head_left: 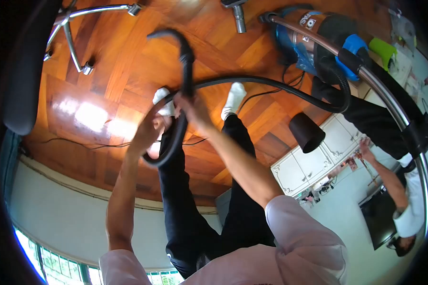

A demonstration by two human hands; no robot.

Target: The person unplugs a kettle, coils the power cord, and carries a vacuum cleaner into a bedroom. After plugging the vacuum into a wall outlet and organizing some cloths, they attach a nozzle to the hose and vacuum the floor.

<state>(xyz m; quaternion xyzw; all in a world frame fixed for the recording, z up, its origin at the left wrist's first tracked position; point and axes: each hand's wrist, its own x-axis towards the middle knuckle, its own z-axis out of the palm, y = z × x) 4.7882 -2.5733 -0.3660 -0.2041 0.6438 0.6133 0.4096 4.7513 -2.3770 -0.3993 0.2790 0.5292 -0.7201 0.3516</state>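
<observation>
A black ribbed vacuum hose (266, 80) loops in front of me, with a curved end piece (173, 35) pointing up and left. My right hand (192, 110) is closed around the hose, just below the straight section under that end piece. On the left side of the loop, my left hand (150, 130) has its fingers bent around the hose; motion blurs them somewhat. The hose runs right toward a canister vacuum cleaner (314, 33) with blue plastic around it. My feet in white socks stand on the wooden floor behind the loop.
A chrome chair base (71, 42) stands at upper left. A floor nozzle (239, 16) lies at the top. Along the right curves a metal tube (383, 92). A dark bin (306, 133) stands before white cabinets (309, 161). Another person (390, 180) is at right. Cables cross the floor.
</observation>
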